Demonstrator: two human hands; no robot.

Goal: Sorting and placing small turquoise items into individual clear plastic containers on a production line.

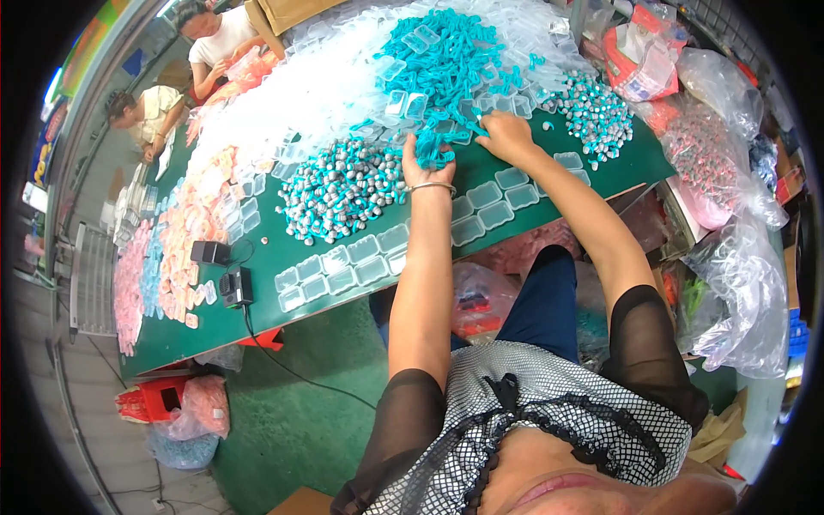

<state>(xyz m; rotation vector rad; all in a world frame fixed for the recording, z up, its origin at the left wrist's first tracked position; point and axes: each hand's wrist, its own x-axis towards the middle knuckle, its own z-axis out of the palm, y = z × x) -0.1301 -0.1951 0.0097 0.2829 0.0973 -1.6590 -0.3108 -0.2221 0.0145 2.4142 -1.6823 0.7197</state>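
On the green table (257, 322), both bare hands reach into a tangle of turquoise plastic cord pieces (446, 60). The left hand (422, 163), with a thin silver bangle (432, 186) at its wrist, has its fingers curled around a small clump of those turquoise pieces at the near edge of the heap. The right hand (506, 133) lies just beside it, fingers bent down onto the same heap; whether it actually grips anything I cannot tell.

Small clear rectangular plastic boxes (410, 101) lie mixed into the turquoise pile. More of these empty clear boxes stand in rows (343, 266) along the near table edge, some under the left forearm and others (498, 202) between the 2 arms. To the left of the left hand sits a heap of small silver and turquoise round pieces (339, 184); a similar heap (596, 116) lies right of the right hand. Behind them spreads a big drift of clear plastic parts (292, 94), with pink and orange packets (184, 232) further left. A small black device with a cable (235, 287) rests near the edge. 2 other people (184, 64) work at the far end.
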